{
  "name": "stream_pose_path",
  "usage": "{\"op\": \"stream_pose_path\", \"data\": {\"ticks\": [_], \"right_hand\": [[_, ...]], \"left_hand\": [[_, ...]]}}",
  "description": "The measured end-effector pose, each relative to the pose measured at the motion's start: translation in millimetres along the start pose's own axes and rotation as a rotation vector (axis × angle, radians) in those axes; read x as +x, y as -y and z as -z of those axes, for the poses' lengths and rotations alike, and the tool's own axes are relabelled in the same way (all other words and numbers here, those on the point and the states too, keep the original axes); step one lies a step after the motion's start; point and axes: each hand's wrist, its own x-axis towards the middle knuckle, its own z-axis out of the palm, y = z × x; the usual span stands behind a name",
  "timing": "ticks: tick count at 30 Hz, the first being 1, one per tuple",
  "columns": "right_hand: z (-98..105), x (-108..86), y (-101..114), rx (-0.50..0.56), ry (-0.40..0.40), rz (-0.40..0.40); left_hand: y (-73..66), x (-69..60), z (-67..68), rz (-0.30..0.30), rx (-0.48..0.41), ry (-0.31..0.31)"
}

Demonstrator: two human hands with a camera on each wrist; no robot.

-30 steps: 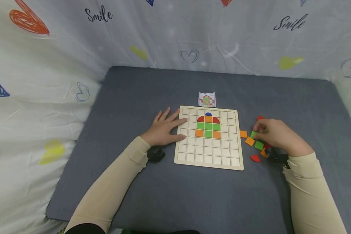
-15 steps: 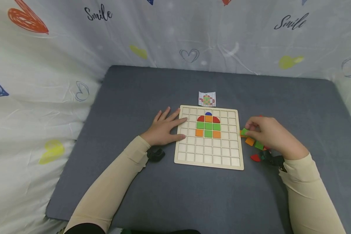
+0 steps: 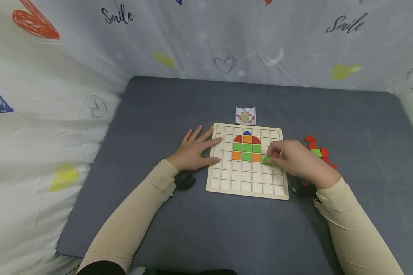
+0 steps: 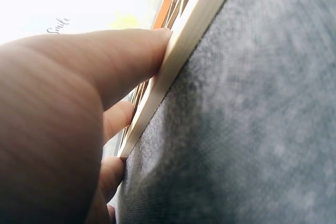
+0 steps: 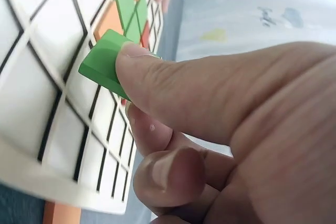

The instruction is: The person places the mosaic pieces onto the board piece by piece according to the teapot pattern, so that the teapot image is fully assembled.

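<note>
Right hand [image 3: 297, 158]: narrow pinch on a green tile [image 3: 266, 160]; the thumb lies on one face, and the fingertip behind the tile is mostly hidden.
Green tile: just left of the right fingertips, jutting out past the thumb, over the right part of the board [image 3: 246, 177].
Long axis: none stands out, as the tile looks square or nearly so; in the right wrist view it sits tilted, its edges slanting across the grid lines.
Tile and board: whether the tile's lower edge touches the cells below the fingers, I cannot tell.
Laid orange tile [image 3: 256, 157]: next one left of the right fingertips, beyond the held tile and in line with it in the head view.
Key relation: in my judgement, the tile's slant against the grid under the fingertips matters more than reach.
Nearer hand: the right; the left fingers are well apart from the held tile, across the laid pattern.
Left hand [image 3: 194, 152]: fingers spread wide, gripping nothing, resting on the board's left edge.
Loose red tiles [image 3: 312, 145]: right of the right fingers, past the knuckles, off the board, with a loose green tile [image 3: 317, 152] among them.
Picture card [image 3: 246, 116]: ahead and left of the right fingers, beyond the board's far edge.
</note>
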Motion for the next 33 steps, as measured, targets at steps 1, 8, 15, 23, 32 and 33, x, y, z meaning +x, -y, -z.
{"op": "stream_pose_path", "data": {"ticks": [1, 8, 15, 23, 32, 33], "right_hand": [[-1.0, 1.3, 1.1, -0.001, 0.005, 0.007], [-7.1, 5.0, 8.6, 0.005, 0.042, 0.044], [-15.1, 9.3, 14.7, -0.003, 0.075, 0.114], [-21.8, 11.1, 15.0, -0.039, 0.062, 0.132], [-23.9, 11.5, 14.1, -0.057, 0.043, 0.126], [-24.1, 11.7, 14.3, -0.06, 0.041, 0.129]], "left_hand": [[0.0, -0.1, 0.3, -0.002, -0.002, -0.001], [0.0, -1.0, 0.7, -0.011, -0.006, -0.007], [0.1, -1.0, 0.7, -0.007, -0.002, -0.008], [-1.8, 0.6, 0.9, -0.012, -0.011, -0.009], [-2.2, 0.0, 1.6, -0.004, -0.013, -0.004], [-2.1, -0.3, 1.4, -0.001, -0.014, -0.002]]}}
